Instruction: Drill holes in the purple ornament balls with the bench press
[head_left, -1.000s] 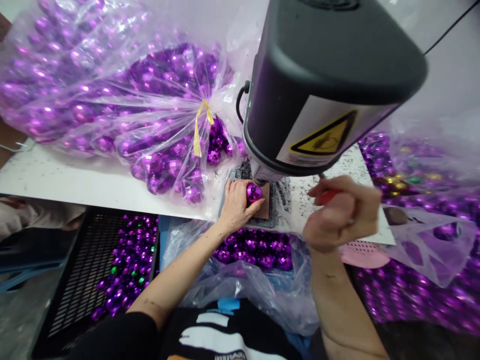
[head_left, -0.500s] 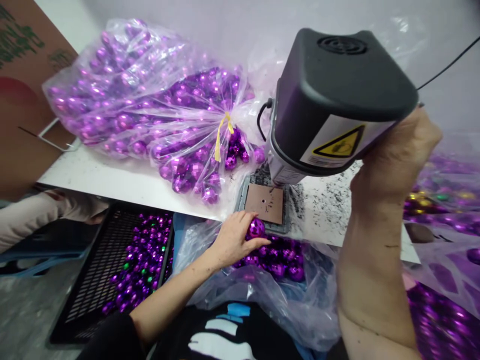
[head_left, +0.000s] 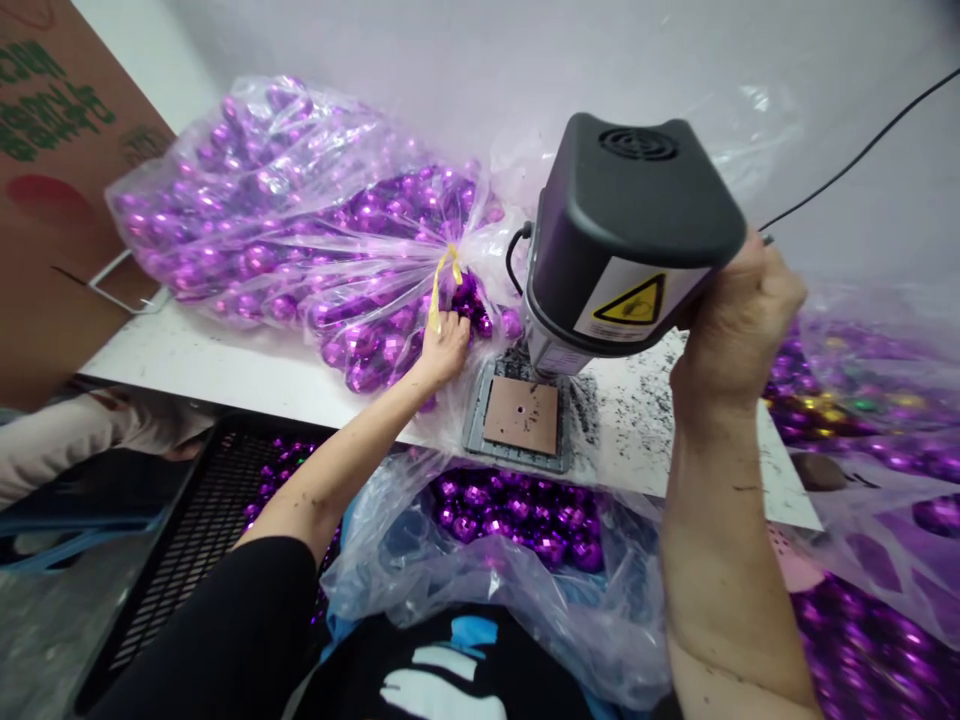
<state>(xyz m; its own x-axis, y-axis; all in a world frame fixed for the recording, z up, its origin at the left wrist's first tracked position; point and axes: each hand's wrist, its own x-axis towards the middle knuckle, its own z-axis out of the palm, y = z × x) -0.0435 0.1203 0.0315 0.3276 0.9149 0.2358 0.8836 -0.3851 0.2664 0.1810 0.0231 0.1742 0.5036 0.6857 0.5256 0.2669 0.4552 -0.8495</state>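
Note:
My left hand (head_left: 447, 345) is at the mouth of a clear bag of purple balls (head_left: 262, 230), beside its yellow tie (head_left: 445, 275). Its fingers are curled by small dark purple balls (head_left: 471, 300); what they hold, if anything, is hidden. My right hand (head_left: 742, 315) is wrapped round something on the right side of a black machine (head_left: 637, 210), mostly hidden behind the housing. Under the machine, a square brown plate (head_left: 521, 415) with a small hole lies on the grey base (head_left: 474, 432). An open plastic bag of purple balls (head_left: 517, 515) rests at my lap.
A black crate (head_left: 187, 540) with purple balls stands at lower left, near another person's sleeve (head_left: 52, 455). A cardboard box (head_left: 67, 200) is at far left. Bagged purple and gold balls (head_left: 847, 405) lie right of the white table (head_left: 637, 450).
My left hand has moved up and left from the lap bag to the tied bag; the purple ball it held is no longer visible. My right hand and the machine appear further left in view.

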